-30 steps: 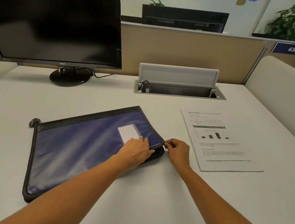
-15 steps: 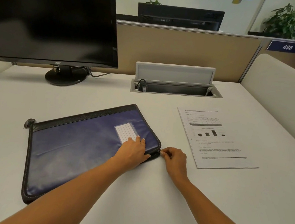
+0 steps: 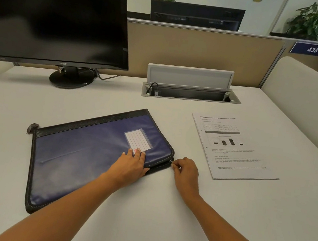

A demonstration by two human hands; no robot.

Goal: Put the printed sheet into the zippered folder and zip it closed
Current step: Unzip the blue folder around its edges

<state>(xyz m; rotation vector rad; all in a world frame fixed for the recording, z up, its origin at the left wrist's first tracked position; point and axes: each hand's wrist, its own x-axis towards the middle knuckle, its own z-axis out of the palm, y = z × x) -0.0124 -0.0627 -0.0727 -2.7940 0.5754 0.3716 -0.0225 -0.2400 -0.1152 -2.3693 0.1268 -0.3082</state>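
Note:
A dark blue zippered folder point(image 3: 82, 157) with black edging and a lined label card lies flat on the white desk, turned at an angle. My left hand point(image 3: 131, 166) presses flat on its near right corner, fingers spread over the cover. My right hand point(image 3: 185, 173) sits just right of that corner, thumb and forefinger pinched on the small zipper pull point(image 3: 171, 163) at the folder's edge. The printed sheet point(image 3: 232, 148), with a table, a bar chart and text, lies flat on the desk to the right of the folder, apart from both hands.
A black monitor point(image 3: 56, 19) on a round stand occupies the back left. An open cable hatch point(image 3: 189, 93) with a raised lid is sunk into the desk at the back centre. Beige partitions point(image 3: 304, 105) wall the desk behind and on the right.
The folder's raised right corner has been pressed down flat under my left hand. My right hand has shifted slightly toward me along the folder's edge, still pinching the zipper pull.

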